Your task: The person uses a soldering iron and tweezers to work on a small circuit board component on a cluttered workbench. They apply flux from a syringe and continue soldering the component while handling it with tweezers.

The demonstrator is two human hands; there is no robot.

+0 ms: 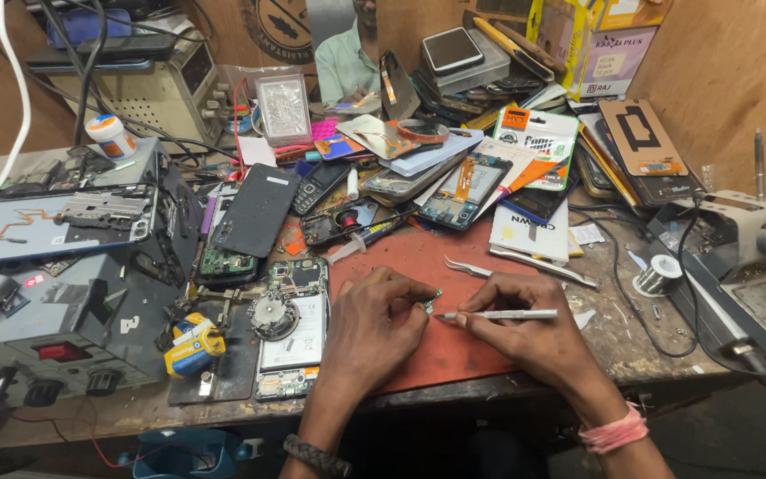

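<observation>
A tiny part (433, 300) is being pinched over the red mat (418, 355), near the middle of the bench. The left hand (374, 319) is closing thumb and forefinger on it; the right hand (525, 333) is gripping a white tool (500, 314) like a pen, aiming its tip at the part. Work on it looks underway, not finished: an opened phone (293, 333) is lying just left with its board bare, and tweezers (525, 263) are resting farther back. Both wrists are leaning on the bench edge.

Cluttered wooden workbench (90, 417), brown plywood walls (720, 80)
</observation>
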